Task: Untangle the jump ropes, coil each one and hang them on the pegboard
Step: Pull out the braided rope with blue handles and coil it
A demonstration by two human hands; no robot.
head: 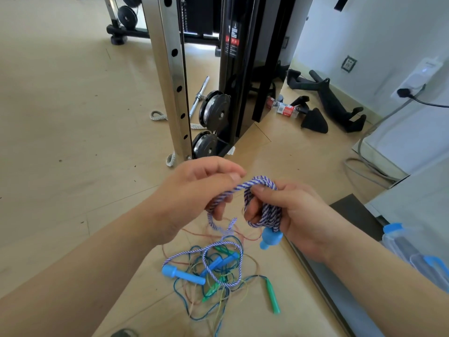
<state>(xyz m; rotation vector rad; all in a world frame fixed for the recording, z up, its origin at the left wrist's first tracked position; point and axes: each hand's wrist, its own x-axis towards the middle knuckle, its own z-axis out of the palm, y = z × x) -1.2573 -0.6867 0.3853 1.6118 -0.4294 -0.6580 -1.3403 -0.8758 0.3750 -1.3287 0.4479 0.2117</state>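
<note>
A purple-and-white braided jump rope (252,184) runs between both hands above the floor. My right hand (294,215) grips several coiled loops of it, and one light-blue handle (269,238) hangs below that fist. My left hand (201,188) pinches the free strand just left of the coil. The rope's tail drops to the floor, where its other blue handle (183,274) lies. Under it sits a tangle of thin cords (218,283) in blue, green, yellow and brown, with a green handle (273,297) at the right. No pegboard is in view.
A steel gym upright (173,76) with holes and black pulleys (215,109) stands just beyond my hands. Black foam-grip attachments (323,100) and a bottle lie by the wall. A dark mat (352,212) and a clear water bottle (410,249) sit at the right.
</note>
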